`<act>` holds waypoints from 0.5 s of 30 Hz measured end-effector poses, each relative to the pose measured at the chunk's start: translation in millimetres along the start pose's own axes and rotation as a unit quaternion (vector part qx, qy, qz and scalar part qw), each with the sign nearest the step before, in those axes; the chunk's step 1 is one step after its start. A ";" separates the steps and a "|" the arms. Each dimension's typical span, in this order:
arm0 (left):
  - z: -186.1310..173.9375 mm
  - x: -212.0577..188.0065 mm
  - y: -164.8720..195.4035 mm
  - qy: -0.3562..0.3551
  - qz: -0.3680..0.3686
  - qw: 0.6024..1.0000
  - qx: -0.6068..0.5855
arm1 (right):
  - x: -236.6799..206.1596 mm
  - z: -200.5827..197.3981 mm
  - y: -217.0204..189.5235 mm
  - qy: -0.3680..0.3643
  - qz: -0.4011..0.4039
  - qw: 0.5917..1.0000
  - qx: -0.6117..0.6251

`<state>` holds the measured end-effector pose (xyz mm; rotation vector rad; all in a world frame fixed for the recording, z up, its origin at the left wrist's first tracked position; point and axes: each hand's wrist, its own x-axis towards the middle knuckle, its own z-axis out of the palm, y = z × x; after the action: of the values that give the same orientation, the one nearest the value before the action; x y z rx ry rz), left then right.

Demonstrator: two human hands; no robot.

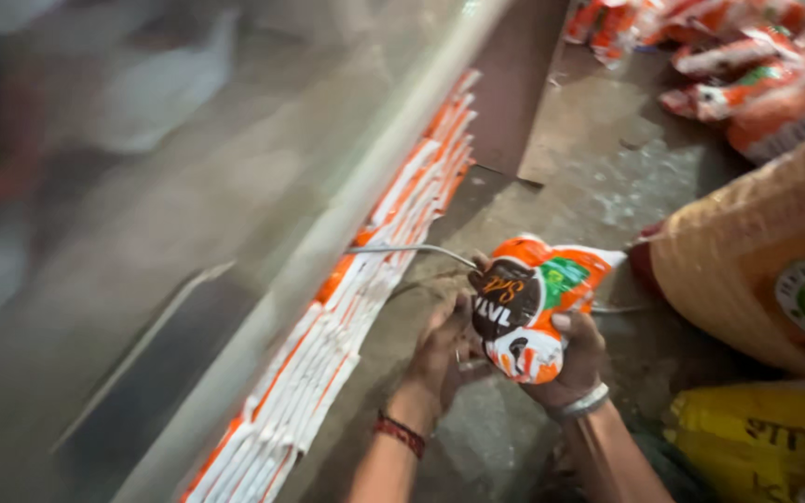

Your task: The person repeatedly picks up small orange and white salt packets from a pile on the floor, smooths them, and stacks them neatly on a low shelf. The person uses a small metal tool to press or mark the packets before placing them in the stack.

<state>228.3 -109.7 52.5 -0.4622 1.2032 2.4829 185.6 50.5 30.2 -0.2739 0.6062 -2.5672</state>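
Note:
My right hand (578, 359) grips an orange, white and black plastic packet (533, 303) and holds it up over the floor. My left hand (442, 356) is just to the left of it, fingers curled near the packet's lower edge and close to a thin metal wire (412, 249). I cannot tell whether the left hand touches the packet. A red thread band circles my left wrist and a metal bracelet my right. Several like packets (328, 349) stand in a tight row under a metal rail, left of my hands.
A grey metal rail (328, 242) and a blurred slanted surface fill the left half. A large tan woven sack (757, 261) lies at right, a yellow bag (761, 438) below it. More orange packets (747, 65) are heaped at top right on the concrete floor (598, 158).

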 end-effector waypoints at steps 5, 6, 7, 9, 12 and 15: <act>-14.7 -34.8 -27.4 -0.162 -0.019 0.953 -0.254 | -13.6 24.8 -3.9 -0.014 0.177 0.963 -0.202; -17.3 -36.1 -30.2 -0.141 -0.005 0.957 -0.254 | -15.4 30.9 -7.3 -0.057 0.181 0.961 -0.202; -20.8 -36.0 -30.5 -0.119 0.008 0.960 -0.254 | -14.0 37.1 -13.4 -0.098 0.185 0.957 -0.200; -30.0 -41.0 -31.1 -0.079 0.049 0.973 -0.210 | -14.3 49.6 -27.8 -0.179 0.195 0.953 -0.144; -54.2 -56.5 -23.5 0.040 0.099 0.994 -0.019 | -12.3 57.0 -30.8 -0.153 0.240 0.950 -0.131; -63.0 -65.7 -22.6 0.202 0.108 0.952 0.201 | -12.2 42.2 -3.7 0.064 0.358 0.869 -0.337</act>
<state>305.3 -157.3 28.1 -0.7821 1.9647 2.2799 207.1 43.9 68.1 -0.0709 1.3554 -1.5983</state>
